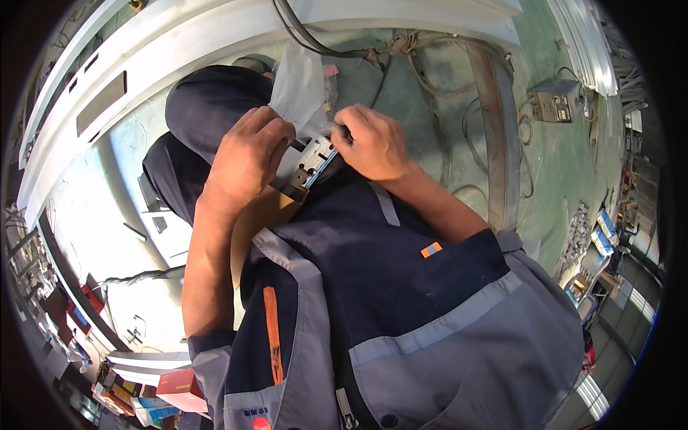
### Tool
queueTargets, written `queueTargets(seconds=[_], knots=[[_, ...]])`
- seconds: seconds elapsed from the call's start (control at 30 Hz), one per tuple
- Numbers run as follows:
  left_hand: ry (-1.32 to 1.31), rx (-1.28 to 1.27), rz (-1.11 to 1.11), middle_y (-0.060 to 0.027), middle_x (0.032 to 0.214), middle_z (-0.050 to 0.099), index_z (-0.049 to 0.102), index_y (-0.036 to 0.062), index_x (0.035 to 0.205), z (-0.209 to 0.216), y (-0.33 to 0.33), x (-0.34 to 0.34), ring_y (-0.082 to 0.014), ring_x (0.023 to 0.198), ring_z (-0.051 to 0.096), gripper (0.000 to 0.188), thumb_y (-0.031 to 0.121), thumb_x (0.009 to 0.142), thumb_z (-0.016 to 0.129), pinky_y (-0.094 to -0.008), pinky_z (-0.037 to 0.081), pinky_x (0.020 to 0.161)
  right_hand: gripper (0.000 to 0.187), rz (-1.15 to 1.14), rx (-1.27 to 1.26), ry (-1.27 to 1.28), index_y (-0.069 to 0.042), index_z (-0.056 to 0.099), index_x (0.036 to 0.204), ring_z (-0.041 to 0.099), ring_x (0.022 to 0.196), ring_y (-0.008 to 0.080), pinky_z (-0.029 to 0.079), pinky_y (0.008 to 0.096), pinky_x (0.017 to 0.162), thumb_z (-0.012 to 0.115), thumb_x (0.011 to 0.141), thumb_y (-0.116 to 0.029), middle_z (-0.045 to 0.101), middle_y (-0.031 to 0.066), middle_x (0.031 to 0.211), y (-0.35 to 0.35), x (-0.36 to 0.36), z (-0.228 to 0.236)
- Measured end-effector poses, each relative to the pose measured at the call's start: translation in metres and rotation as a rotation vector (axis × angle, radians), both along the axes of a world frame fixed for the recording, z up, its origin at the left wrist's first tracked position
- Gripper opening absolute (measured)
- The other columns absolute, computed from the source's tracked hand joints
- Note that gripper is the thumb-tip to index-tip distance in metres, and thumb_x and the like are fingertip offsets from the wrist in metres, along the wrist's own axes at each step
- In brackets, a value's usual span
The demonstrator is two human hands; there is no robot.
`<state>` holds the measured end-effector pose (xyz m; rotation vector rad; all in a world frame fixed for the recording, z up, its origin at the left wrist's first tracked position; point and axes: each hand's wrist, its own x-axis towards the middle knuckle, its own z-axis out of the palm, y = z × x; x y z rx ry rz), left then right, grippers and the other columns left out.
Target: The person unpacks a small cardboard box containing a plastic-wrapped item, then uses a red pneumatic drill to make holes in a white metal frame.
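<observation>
A clear plastic bag [299, 89] hangs beyond my lap, its near end between my two hands. My left hand [247, 154] is closed, with thumb and fingers pinched at the bag's left edge. Opposite it, my right hand [374, 143] is also closed, its thumb and forefinger pinched at the bag's right edge. Just below the bag lies a silver metal fitting [312, 163] with holes, slots and a blue strip along one side; it looks like a lock body. Its upper end is partly hidden by the bag. Under my left wrist is a brown cardboard piece [264, 215].
Long white metal profiles [401, 18] run across the far side. Dark cables [308, 36] hang over them. A rusty steel beam [494, 129] stands to the right, near a grey box-shaped machine [555, 102]. At the lower left sits a red box [180, 390].
</observation>
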<state>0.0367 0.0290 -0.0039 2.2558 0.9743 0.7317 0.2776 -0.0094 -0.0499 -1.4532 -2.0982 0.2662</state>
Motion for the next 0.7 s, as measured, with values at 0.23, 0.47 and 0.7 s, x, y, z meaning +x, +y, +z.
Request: queueTargets(seconds=[0.23, 0.47, 0.7], knots=[[0.073, -0.019, -0.026, -0.0108, 0.093, 0.06, 0.063, 0.0045, 0.096, -0.006, 0.002, 0.001, -0.0338, 0.085, 0.063, 0.021, -0.008, 0.081, 0.069, -0.0419, 0.052, 0.074, 0.019, 0.06, 0.032, -0.065, -0.009, 0.058, 0.084, 0.067, 0.068, 0.0283, 0.053, 0.0398, 0.057, 0.075, 0.078, -0.008, 0.063, 0.0066, 0.076, -0.019, 0.008, -0.001], [0.047, -0.047, -0.009, -0.0101, 0.093, 0.06, 0.063, 0.0043, 0.099, -0.01, -0.007, 0.005, -0.0344, 0.084, 0.063, 0.024, -0.011, 0.08, 0.067, -0.0415, 0.052, 0.073, 0.018, 0.168, 0.106, -0.079, -0.005, 0.057, 0.085, 0.066, 0.067, 0.0242, 0.054, 0.0359, 0.054, 0.072, 0.076, -0.008, 0.061, 0.008, 0.077, -0.032, 0.011, -0.01], [-0.11, -0.024, 0.044, -0.0099, 0.09, 0.061, 0.066, 0.0033, 0.097, -0.014, -0.016, 0.006, -0.032, 0.083, 0.064, 0.027, -0.013, 0.076, 0.067, -0.0391, 0.052, 0.072, 0.016, 0.283, 0.211, 0.067, -0.008, 0.055, 0.076, 0.063, 0.063, 0.023, 0.052, 0.0351, 0.053, 0.071, 0.073, -0.008, 0.058, 0.006, 0.072, -0.035, 0.006, 0.01]])
